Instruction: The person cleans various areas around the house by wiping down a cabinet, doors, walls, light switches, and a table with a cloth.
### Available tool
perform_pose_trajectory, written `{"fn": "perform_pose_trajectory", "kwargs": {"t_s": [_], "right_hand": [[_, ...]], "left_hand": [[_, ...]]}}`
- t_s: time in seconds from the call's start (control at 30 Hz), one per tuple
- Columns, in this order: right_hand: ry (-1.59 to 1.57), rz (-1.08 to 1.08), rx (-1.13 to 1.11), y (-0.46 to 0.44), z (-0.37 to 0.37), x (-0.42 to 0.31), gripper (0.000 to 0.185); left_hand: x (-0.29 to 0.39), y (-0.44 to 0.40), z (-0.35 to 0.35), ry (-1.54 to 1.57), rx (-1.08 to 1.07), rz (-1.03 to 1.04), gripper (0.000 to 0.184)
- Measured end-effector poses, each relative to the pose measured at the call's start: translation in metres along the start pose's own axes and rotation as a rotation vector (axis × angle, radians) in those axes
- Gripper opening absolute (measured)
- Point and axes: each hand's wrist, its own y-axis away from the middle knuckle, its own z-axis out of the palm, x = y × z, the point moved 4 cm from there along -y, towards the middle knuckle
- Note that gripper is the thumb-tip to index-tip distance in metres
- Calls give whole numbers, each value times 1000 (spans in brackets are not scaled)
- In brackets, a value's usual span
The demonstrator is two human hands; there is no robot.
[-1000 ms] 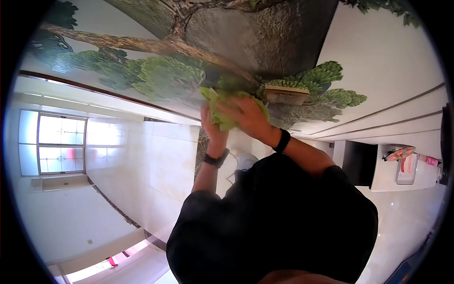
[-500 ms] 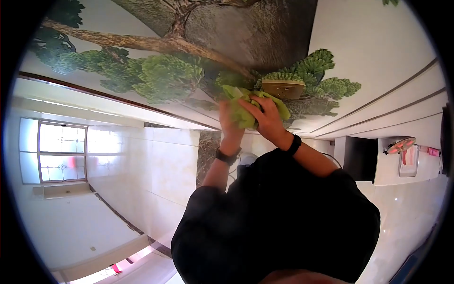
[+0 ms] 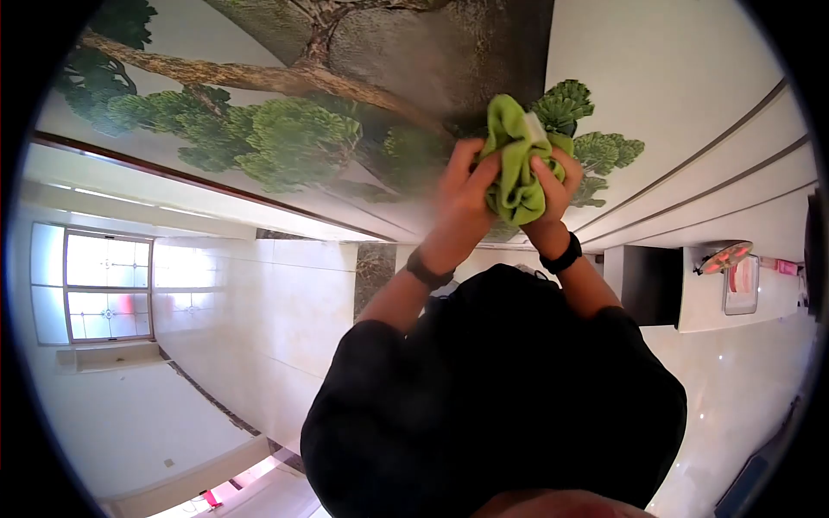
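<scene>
A bunched green cloth (image 3: 518, 168) is held between both hands in front of the wall picture (image 3: 302, 138), which shows trees and a dark rock. My left hand (image 3: 471, 194) grips the cloth's left side, with a dark band on its wrist. My right hand (image 3: 553, 186) has its fingers closed on the right side, and a black band circles that wrist too. A small white tag shows near the top of the cloth. The wall socket seen earlier is hidden behind the cloth and hands.
A window (image 3: 108, 285) lies at the far left. At the right are a black panel (image 3: 652, 287), a tray (image 3: 741, 287) and a round reddish object (image 3: 725, 257) on a white surface. Pale floor tiles (image 3: 294, 302) stretch below the wall.
Both hands have moved right along the wall with the cloth, over the socket's place. The cloth is now bunched up more upright between them, rather than spread under the fingers.
</scene>
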Motion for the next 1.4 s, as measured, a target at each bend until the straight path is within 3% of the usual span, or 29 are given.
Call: {"fn": "perform_pose_trajectory", "kwargs": {"t_s": [0.1,0.27,0.4,0.63,0.67,0.77,0.87,0.9,1.0,1.13,1.4], "right_hand": [[19,-124,68,35,-9,31,52],[54,-19,-150,87,-5,42,44],[28,10,-271,64,2,26,47],[21,-97,-143,-19,6,-9,46],[42,-88,-169,-28,1,-8,43],[187,-87,-45,-24,-26,12,38],[207,-170,177,-15,-52,36,42],[333,-116,92,6,-62,53,54],[353,-10,85,46,-79,84,56],[292,224,32,50,-74,74,34],[264,-159,99,-51,-68,37,35]], "left_hand": [[-19,26,28,-150,-44,119,41],[-55,70,48,-64,-108,7,36],[-59,74,33,-79,-111,-88,39],[-16,14,0,-147,179,51,30],[-16,11,3,-119,161,30,39],[4,-9,22,-138,30,80,36],[24,-19,54,35,-117,89,33],[28,-19,64,59,-129,108,34],[28,-6,90,112,-187,143,33],[10,17,97,57,-161,85,32],[49,-40,45,65,-8,181,39]]}}
